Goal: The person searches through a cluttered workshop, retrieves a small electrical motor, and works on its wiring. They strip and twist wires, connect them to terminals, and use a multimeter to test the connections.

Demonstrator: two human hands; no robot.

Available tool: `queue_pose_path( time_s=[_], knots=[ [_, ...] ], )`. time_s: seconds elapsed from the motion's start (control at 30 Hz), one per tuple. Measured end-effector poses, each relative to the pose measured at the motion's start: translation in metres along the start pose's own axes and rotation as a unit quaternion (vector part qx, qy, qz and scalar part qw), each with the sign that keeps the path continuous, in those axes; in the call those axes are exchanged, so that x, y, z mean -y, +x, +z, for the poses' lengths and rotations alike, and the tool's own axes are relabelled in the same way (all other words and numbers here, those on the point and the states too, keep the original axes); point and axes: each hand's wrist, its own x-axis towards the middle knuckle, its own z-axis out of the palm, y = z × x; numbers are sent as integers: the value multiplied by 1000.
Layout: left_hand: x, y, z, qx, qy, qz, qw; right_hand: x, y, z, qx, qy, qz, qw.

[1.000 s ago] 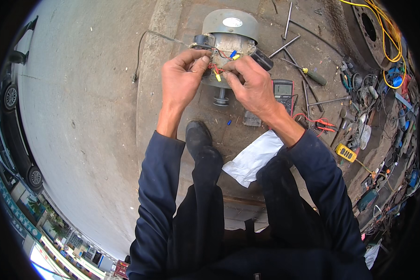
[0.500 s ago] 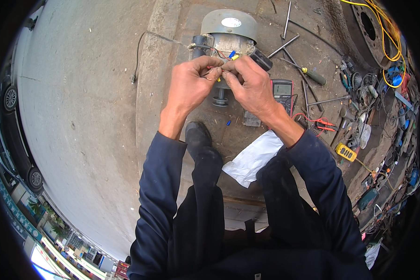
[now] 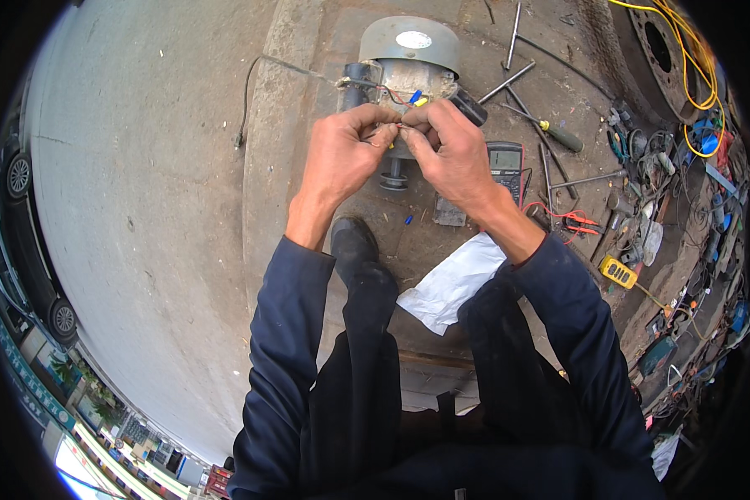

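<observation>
Electric motor (image 3: 412, 73) on the concrete ground (image 3: 296, 187), beneath the fingertips. The left hand (image 3: 346, 154) and right hand (image 3: 454, 154), apart one second earlier, now meet, both apparently pinching thin red wire (image 3: 401, 126), suggesting joint handling of one lead.

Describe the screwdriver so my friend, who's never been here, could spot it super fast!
Start at the big grey motor near the top middle. Look right, to the metal rods scattered beside it; the screwdriver lies among them, just above and right of the red-edged multimeter. Unlike the bare rods, it has a fat, dark green handle with a yellow collar.
</observation>
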Motion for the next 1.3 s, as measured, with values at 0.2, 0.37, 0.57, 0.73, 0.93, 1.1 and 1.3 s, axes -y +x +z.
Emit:
queue_pose_path(
  time_s=[0.2,0.37,0.57,0.73,0.93,1.1,1.3],
  knots=[
    [1,1,-2,4,26,-5,1000,-3,4,-5,-4,-14,-24,1000],
    [2,1,4,-25,11,2,1000,-4,6,-8,-7,-14,-17,1000],
    [7,3,9,-47,-4,3,999,-3,5,-16,-36,-2,22,999],
    [13,3,11,-46,-33,-8,998,2,-2,-21,-33,3,66,997],
    [19,2,13,-56,-60,5,997,9,-7,2,-30,-2,46,999],
    [18,1,8,-24,-114,-11,993,2,-1,11,-35,-35,17,999],
    [20,3,6,-12,-104,4,994,-7,5,9,-27,-61,-43,997]
  ],
)
